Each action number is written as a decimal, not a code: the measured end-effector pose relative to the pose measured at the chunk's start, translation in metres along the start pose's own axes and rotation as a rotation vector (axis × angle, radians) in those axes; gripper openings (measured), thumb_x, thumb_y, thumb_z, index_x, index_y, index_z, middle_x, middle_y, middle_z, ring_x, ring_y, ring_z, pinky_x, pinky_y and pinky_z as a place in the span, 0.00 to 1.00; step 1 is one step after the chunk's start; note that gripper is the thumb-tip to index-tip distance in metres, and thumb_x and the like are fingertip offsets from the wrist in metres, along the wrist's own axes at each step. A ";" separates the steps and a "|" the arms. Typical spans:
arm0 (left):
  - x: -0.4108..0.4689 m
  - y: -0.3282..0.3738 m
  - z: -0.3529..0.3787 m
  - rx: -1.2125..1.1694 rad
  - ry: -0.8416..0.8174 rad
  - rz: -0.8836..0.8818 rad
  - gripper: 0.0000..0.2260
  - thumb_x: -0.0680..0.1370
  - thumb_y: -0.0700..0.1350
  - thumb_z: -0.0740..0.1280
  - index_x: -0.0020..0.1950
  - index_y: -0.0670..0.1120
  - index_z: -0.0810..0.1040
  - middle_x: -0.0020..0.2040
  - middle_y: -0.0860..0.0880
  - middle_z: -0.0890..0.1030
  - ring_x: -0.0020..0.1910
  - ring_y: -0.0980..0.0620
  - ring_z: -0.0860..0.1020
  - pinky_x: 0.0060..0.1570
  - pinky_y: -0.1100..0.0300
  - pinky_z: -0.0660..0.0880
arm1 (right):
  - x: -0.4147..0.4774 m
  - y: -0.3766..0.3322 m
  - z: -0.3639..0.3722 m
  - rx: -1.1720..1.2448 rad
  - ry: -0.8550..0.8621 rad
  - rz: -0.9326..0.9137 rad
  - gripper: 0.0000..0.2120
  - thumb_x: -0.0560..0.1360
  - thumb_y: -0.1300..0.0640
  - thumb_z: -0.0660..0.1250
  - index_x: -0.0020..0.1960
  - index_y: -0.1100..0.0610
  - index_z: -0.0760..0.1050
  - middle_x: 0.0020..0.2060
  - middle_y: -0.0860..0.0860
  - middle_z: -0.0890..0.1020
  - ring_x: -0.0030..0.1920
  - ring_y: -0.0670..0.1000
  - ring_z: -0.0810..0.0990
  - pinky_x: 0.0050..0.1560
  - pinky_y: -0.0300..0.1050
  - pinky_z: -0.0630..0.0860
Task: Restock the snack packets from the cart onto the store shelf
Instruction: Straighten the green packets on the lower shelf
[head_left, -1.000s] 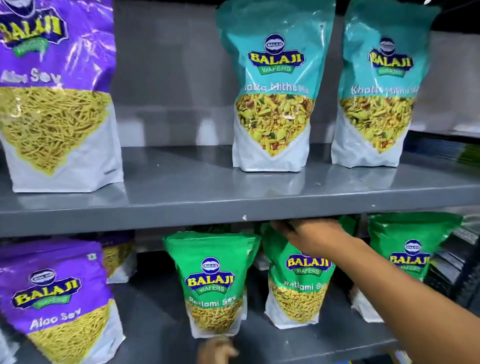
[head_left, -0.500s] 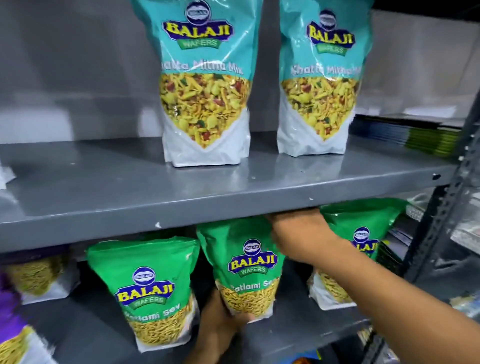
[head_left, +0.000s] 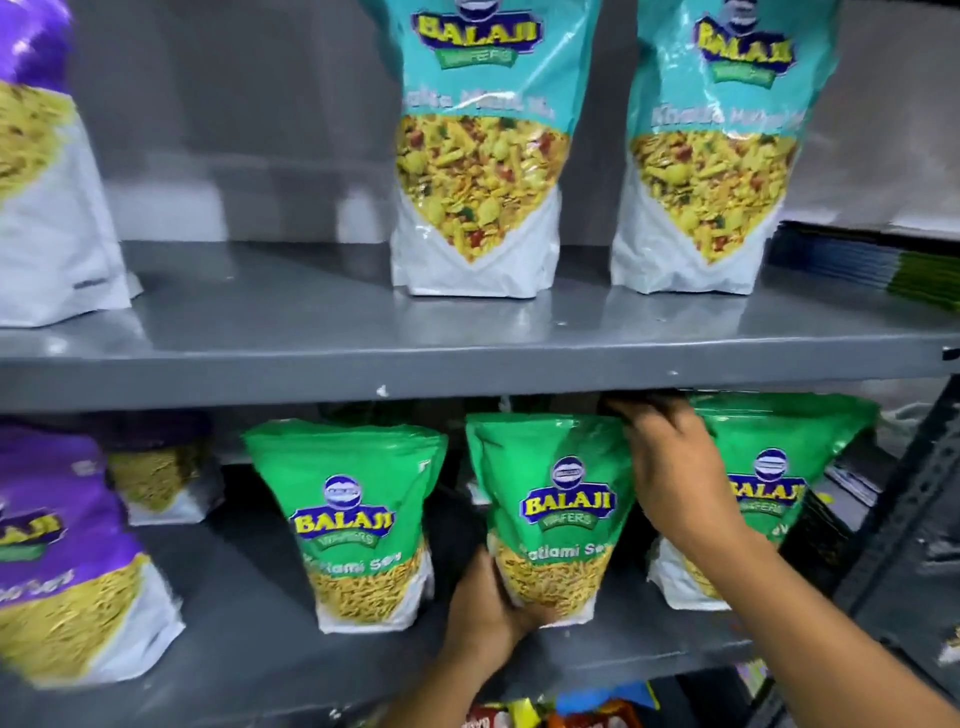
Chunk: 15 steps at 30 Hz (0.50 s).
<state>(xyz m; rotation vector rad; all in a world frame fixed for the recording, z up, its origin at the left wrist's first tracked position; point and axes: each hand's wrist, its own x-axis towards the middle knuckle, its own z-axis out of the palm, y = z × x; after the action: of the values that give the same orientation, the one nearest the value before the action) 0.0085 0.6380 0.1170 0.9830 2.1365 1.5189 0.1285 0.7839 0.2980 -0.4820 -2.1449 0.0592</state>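
Observation:
A green Ratlami Sev packet (head_left: 550, 499) stands on the lower grey shelf (head_left: 260, 639). My left hand (head_left: 488, 618) grips its bottom left corner. My right hand (head_left: 670, 467) holds its upper right side, fingers reaching behind the top under the shelf above. A second green packet (head_left: 358, 525) stands to its left. A third green packet (head_left: 779, 467) stands to its right, partly hidden by my right wrist.
The upper shelf (head_left: 363, 358) carries two teal Khatta Mitha Mix packets (head_left: 478, 156) and a purple Aloo Sev packet (head_left: 41, 171). Another purple packet (head_left: 62, 561) stands lower left. Stacked booklets (head_left: 872, 265) lie at the right. A metal upright (head_left: 909, 519) borders the right side.
My left hand has come up from below and closed on the middle green packet's bottom corner. My right hand has stayed at the packet's top. The camera has swung back left.

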 end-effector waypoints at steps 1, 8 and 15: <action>-0.005 0.005 -0.001 -0.040 -0.043 0.015 0.44 0.52 0.60 0.82 0.64 0.56 0.67 0.58 0.58 0.81 0.58 0.58 0.78 0.55 0.60 0.77 | -0.006 -0.002 -0.001 0.001 0.097 -0.050 0.22 0.68 0.71 0.65 0.59 0.55 0.75 0.53 0.64 0.78 0.51 0.66 0.76 0.52 0.56 0.76; -0.090 -0.018 -0.059 -0.257 0.707 -0.046 0.14 0.70 0.48 0.70 0.53 0.48 0.76 0.52 0.46 0.80 0.50 0.56 0.79 0.51 0.67 0.74 | -0.123 -0.081 0.070 0.524 -0.229 -0.138 0.14 0.75 0.53 0.65 0.60 0.42 0.72 0.55 0.42 0.74 0.55 0.42 0.75 0.57 0.41 0.74; -0.032 -0.029 -0.162 -0.509 0.467 -0.238 0.25 0.78 0.61 0.47 0.59 0.52 0.79 0.63 0.49 0.78 0.58 0.59 0.78 0.63 0.57 0.71 | -0.128 -0.128 0.156 0.837 -0.668 0.413 0.49 0.63 0.38 0.75 0.75 0.47 0.52 0.74 0.48 0.64 0.73 0.49 0.62 0.71 0.57 0.65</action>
<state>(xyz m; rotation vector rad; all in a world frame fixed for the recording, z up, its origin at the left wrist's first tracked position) -0.0808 0.4989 0.1469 0.2064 1.8785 2.1593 0.0283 0.6405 0.1351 -0.4135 -2.3336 1.4544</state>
